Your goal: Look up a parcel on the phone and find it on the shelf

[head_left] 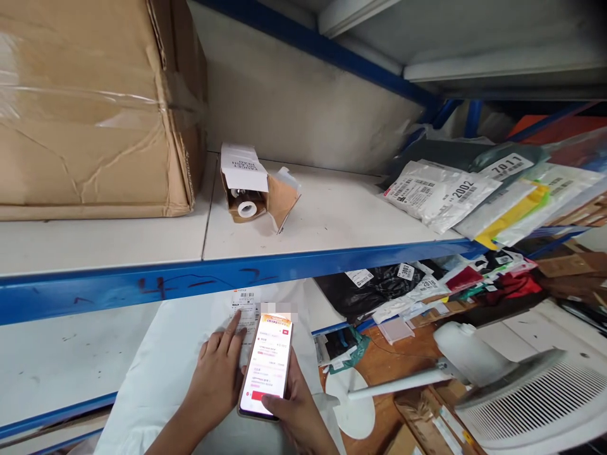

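Note:
A lit smartphone (266, 370) is held upright in my right hand (298, 407), with the thumb resting on a red button low on the screen. Left of the phone, my left hand (215, 373) lies on a large white package (165, 344), fingers stretched out. Its index fingertip touches a printed shipping label (245, 299) with a barcode. The phone covers the label's right part. On the shelf above my hands sits a small torn-open box (244, 167), and a white round-ended fitting (246, 209) shows inside it.
A big taped carton (85, 114) stands at the left of the blue-edged shelf (341, 205). Labelled parcels (436, 196) pile up at its right end. More bagged parcels (374, 284) lie on the level below. A white fan (521, 392) occupies the lower right.

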### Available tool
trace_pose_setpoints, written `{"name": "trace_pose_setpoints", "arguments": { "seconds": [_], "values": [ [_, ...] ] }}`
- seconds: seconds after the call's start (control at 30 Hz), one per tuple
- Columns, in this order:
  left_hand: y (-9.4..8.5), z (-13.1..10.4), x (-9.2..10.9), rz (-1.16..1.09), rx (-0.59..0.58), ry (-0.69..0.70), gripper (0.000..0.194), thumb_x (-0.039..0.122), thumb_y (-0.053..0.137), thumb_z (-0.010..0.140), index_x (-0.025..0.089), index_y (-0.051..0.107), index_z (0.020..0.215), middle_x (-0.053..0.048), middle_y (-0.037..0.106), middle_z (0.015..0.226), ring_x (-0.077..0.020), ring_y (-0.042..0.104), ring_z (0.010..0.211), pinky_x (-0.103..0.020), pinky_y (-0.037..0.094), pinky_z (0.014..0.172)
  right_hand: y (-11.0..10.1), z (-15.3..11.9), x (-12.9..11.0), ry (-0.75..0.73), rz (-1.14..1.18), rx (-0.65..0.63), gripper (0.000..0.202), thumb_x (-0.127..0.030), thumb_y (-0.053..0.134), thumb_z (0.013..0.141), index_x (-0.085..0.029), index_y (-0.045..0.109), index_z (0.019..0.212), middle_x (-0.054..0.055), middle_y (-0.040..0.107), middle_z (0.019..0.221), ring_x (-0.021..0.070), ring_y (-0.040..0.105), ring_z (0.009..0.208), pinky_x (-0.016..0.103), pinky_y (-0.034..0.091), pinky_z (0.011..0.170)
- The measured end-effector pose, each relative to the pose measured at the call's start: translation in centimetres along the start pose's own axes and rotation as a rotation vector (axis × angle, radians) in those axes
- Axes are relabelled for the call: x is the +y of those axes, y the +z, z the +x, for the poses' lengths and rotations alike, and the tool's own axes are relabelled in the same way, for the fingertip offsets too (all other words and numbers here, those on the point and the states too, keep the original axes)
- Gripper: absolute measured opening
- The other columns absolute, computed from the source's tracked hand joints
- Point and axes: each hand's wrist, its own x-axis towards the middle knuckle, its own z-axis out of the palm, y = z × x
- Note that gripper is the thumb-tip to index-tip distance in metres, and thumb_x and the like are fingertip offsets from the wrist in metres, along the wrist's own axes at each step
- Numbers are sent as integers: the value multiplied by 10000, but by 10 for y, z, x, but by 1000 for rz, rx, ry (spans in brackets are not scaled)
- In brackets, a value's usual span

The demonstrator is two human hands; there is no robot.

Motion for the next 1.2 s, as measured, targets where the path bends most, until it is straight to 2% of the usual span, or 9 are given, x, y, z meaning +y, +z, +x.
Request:
{"name": "trace_pose_setpoints", "arguments": {
  "seconds": [0.17,0.27,0.37,0.57,0.73,0.83,0.93,1.07,1.2],
  "values": [
    [-6,1,4,-10,-44,-9,521,141,435,777,130,489,1295,-85,222,1569,-294,376,1230,-504,356,1022,-3,-2,3,-3,57,21,987,-256,850,524,-223,260,1314,143,693,1159,320,646,1064,508,451,959],
    [-13,4,6,-6,-79,4,516,133,454,745,131,510,1258,-75,257,1558,-295,386,1199,-494,360,1008,-6,-4,3,4,42,43,968,-288,861,503,-215,304,1292,143,707,1133,321,651,1050,492,460,947],
    [-17,6,7,15,-105,13,542,96,453,702,125,515,1240,-70,235,1567,-295,404,1165,-484,378,982,-7,-5,1,-2,47,73,912,-283,864,493,-228,359,1250,127,700,1157,324,644,1075,471,467,944],
    [-15,7,6,29,-90,40,555,67,444,683,131,519,1229,-65,214,1574,-295,420,1139,-476,393,960,-5,-6,0,-17,61,111,940,-270,866,483,-230,358,1272,116,692,1178,331,642,1084,463,474,939],
    [-6,5,5,30,-28,7,498,108,456,748,110,520,1242,-163,262,1535,-327,374,1255,-495,354,1022,-4,-6,0,-20,56,97,910,-281,866,495,-235,386,1267,108,698,1165,330,637,1091,469,469,951],
    [-5,4,6,54,-32,-4,529,81,457,737,103,505,1263,-189,217,1545,-337,368,1278,-506,343,1033,-6,-6,0,-9,43,96,882,-297,867,498,-247,416,1255,106,687,1182,337,624,1111,484,466,954],
    [-11,7,7,69,-79,-2,576,63,455,698,109,494,1271,-154,174,1571,-328,395,1248,-501,362,1016,-9,-6,1,-3,27,94,867,-318,865,503,-254,437,1253,107,677,1198,345,610,1131,496,460,965],
    [-25,16,7,51,-158,36,554,121,483,662,142,521,1214,-58,198,1579,-311,459,1149,-493,428,942,-11,-6,2,-2,25,95,887,-319,866,497,-257,437,1272,109,661,1228,347,603,1140,499,444,985],
    [-32,24,5,24,-183,53,674,142,501,628,157,456,1300,-37,189,1582,-289,499,1105,-465,468,905,-9,-6,2,-10,13,92,917,-316,863,496,-251,415,1293,104,676,1201,334,625,1096,487,451,959]
  ]
}}
